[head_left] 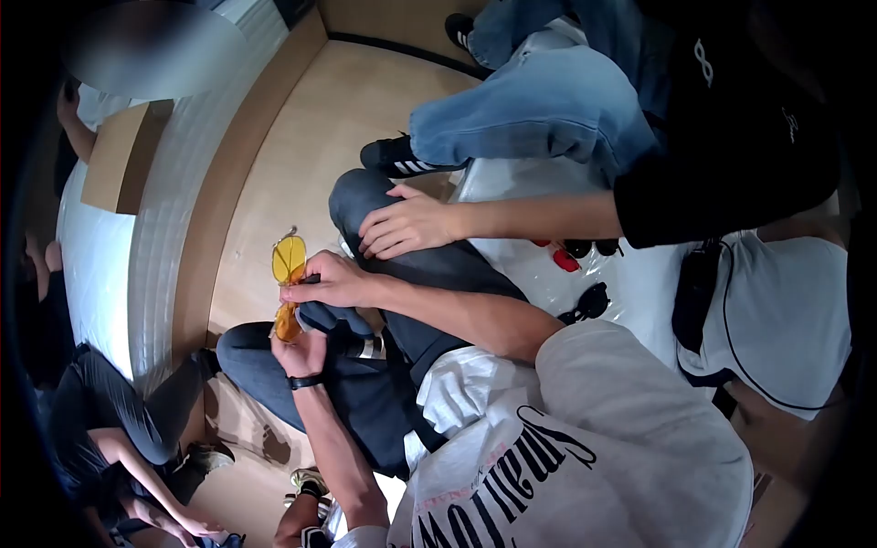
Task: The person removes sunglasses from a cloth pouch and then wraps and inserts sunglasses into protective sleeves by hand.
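Note:
A pair of yellow-lensed sunglasses [289, 258] with a thin metal frame is held in front of my knees. My right hand [336, 279] pinches it near the middle, fingers closed. Below, my left hand [300, 351], with a black band on the wrist, is closed around the other lens, which looks orange. A dark cloth-like piece [333, 319] hangs under my right hand; whether my fingers hold it is hard to tell. Another person's hand [406, 225], from a black sleeve, lies on my dark-trousered knee beside my right forearm.
Black sunglasses [591, 301] and red-lensed glasses [565, 260] lie on a plastic-covered surface [498, 183] to my right. A person in blue jeans [539, 110] sits close by. Across the floor [301, 119], a cardboard box [123, 155] stands on a plastic-wrapped bench. Another person [119, 438] sits at lower left.

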Demonstrator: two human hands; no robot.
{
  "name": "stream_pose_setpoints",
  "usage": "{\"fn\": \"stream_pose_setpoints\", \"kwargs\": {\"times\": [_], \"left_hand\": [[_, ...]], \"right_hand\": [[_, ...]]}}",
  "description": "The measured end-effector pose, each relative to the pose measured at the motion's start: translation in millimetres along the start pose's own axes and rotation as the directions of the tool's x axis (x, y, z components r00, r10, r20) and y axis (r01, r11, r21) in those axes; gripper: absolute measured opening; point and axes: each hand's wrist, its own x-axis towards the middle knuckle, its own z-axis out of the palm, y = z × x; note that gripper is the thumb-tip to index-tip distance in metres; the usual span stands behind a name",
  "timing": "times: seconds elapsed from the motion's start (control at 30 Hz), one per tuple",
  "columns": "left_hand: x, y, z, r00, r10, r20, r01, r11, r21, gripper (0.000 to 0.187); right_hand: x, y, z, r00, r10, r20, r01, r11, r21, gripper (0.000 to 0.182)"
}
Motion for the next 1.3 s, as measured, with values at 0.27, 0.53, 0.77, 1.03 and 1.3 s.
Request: {"fn": "stream_pose_setpoints", "kwargs": {"times": [0.27, 0.53, 0.77, 1.03, 1.3], "left_hand": [[7, 1, 35, 0.999, 0.035, -0.025, -0.029, 0.973, 0.229, 0.051], [12, -8, 39, 1.0, 0.013, -0.001, -0.01, 0.854, 0.521, 0.037], [11, -9, 42, 1.0, 0.007, -0.004, -0.004, 0.812, 0.583, 0.032], [11, -11, 30, 0.999, -0.009, -0.037, 0.032, 0.71, 0.704, 0.029], [16, -17, 30, 0.997, -0.027, -0.07, 0.072, 0.611, 0.788, 0.026]], "right_hand": [[-93, -96, -35, 0.962, -0.249, -0.108, 0.214, 0.941, -0.263, 0.02], [-249, -154, -136, 0.928, 0.301, -0.221, -0.349, 0.487, -0.801, 0.022], [-339, -133, -204, 0.672, 0.547, -0.499, -0.532, -0.112, -0.839, 0.02], [-322, -124, -226, 0.504, 0.536, -0.677, -0.619, -0.323, -0.716, 0.031], [-252, -97, -180, 0.75, 0.339, -0.568, -0.589, -0.05, -0.807, 0.028]]}}
